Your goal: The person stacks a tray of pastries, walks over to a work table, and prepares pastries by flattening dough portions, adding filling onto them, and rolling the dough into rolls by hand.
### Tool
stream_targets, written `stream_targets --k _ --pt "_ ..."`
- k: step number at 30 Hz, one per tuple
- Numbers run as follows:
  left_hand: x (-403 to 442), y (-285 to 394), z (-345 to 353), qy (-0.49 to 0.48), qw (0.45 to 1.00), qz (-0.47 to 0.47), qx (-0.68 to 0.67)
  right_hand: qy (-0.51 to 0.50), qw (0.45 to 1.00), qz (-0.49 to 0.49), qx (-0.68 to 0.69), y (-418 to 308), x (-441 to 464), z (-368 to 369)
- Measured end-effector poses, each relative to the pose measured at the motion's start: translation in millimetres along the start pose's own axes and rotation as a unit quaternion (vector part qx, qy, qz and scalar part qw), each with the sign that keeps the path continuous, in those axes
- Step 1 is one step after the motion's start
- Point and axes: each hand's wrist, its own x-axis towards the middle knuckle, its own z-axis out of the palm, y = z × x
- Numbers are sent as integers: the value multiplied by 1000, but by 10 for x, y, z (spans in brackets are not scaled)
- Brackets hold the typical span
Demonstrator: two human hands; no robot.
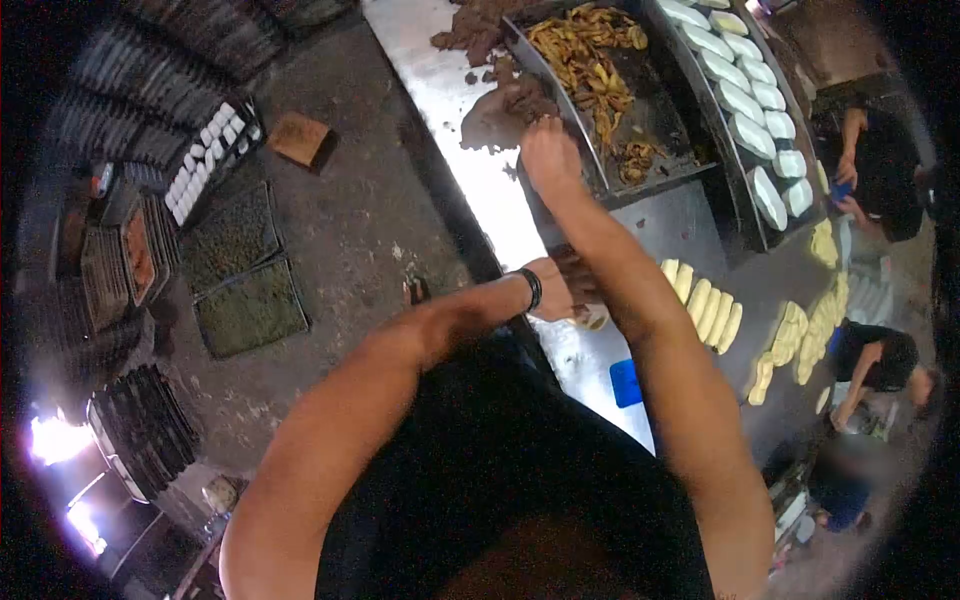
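Note:
My right hand (551, 156) reaches far forward, its fingers curled closed at the edge of a mass of brown paste (492, 122) on the metal table. What lies inside those fingers is hidden. Just beyond it is the side of a dark tray (565, 92) with yellow-brown peeled pieces, perhaps banana (588, 62). Nearer my body, my left hand (556, 288) is low over the table, a black bracelet (534, 290) on its wrist. My right forearm crosses in front of its fingers. A small pale dough piece (597, 322) shows beside them.
Pale dough rolls (708, 310) and longer dough strips (790, 335) lie to the right, near a blue scraper (626, 384). Beyond is a tray of white-wrapped loaf shapes (738, 100). Co-workers (880, 170) stand along the right side. Floor trays (250, 310) and a brown block (299, 138) are left.

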Motion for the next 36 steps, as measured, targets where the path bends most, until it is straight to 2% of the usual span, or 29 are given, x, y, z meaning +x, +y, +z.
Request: stream_targets --k 2,3,4,6,7,8,9,10,11,12,14,16,18,19,21,22,23,24,25,26,27,28,29,31,33,35,36 --pt "7 90 -178 -113 993 -25 -13 -75 996 -38 34 36 21 -279" --pt "6 65 -104 -85 996 -21 -1 -107 992 -49 46 95 61 -377" --pt "-9 41 11 -55 998 -14 9 -15 995 -77 57 136 18 -325" --pt "-54 15 105 -29 998 42 21 -129 988 -82 10 234 180 -336" --pt "-101 105 -45 24 999 8 -21 -186 979 -78 -12 320 178 -402" --pt "-60 224 -380 -184 983 16 -10 -213 972 -70 64 453 104 -495" --pt "-39 294 -620 -383 923 19 15 -232 960 -63 141 572 54 -592" --pt "-216 261 -225 -202 976 79 17 -248 941 -54 223 657 -26 -668" --pt "-457 233 219 -14 991 135 11 -219 939 -33 265 737 -217 -774" --pt "-552 278 266 8 992 123 -3 -186 934 -14 306 800 -468 -924" --pt "-632 334 106 -26 992 126 3 -40 915 67 395 855 -1131 -913" --pt "-663 318 99 -48 990 131 -20 0 915 157 371 703 -1689 -1050" --pt "-689 292 97 -56 988 144 -18 37 888 274 366 349 -2123 -981" --pt "-693 287 100 -64 986 154 -16 -22 914 291 281 249 -2410 -658" --pt "-757 235 133 -62 978 195 -51 65 981 146 108 -11 -2625 -415" --pt "-762 156 128 -58 974 210 -65 44 977 162 133 15 -2589 -490" --pt "-795 88 126 -15 972 193 -134 -112 946 203 225 172 -2329 -852" --pt "-842 18 122 20 963 177 -204 -262 879 241 318 420 -2106 -1101" --pt "-826 -95 75 58 949 159 -265 -234 760 354 493 675 -2064 -969" --pt "-785 -208 -21 119 955 113 -247 -169 863 315 358 808 -1911 -1098" --pt "-742 -298 -132 184 954 62 -227 -72 893 331 296 875 -1762 -1227" --pt "-687 -387 -252 210 949 -20 -233 21 910 342 234 881 -1640 -1258" --pt "-611 -486 -348 237 937 -103 -235 138 905 346 206 818 -1544 -1162" --pt "-470 -696 -342 310 904 -189 -226 368 855 336 141 619 -1389 -878" --pt "-392 -734 -309 309 918 -203 -142 230 904 328 149 414 -1575 -185" --pt "-393 -736 -274 296 932 -198 -73 281 877 318 225 484 -1624 -96" --pt "-387 -705 -315 316 922 -202 -96 238 870 329 280 591 -1581 -198"
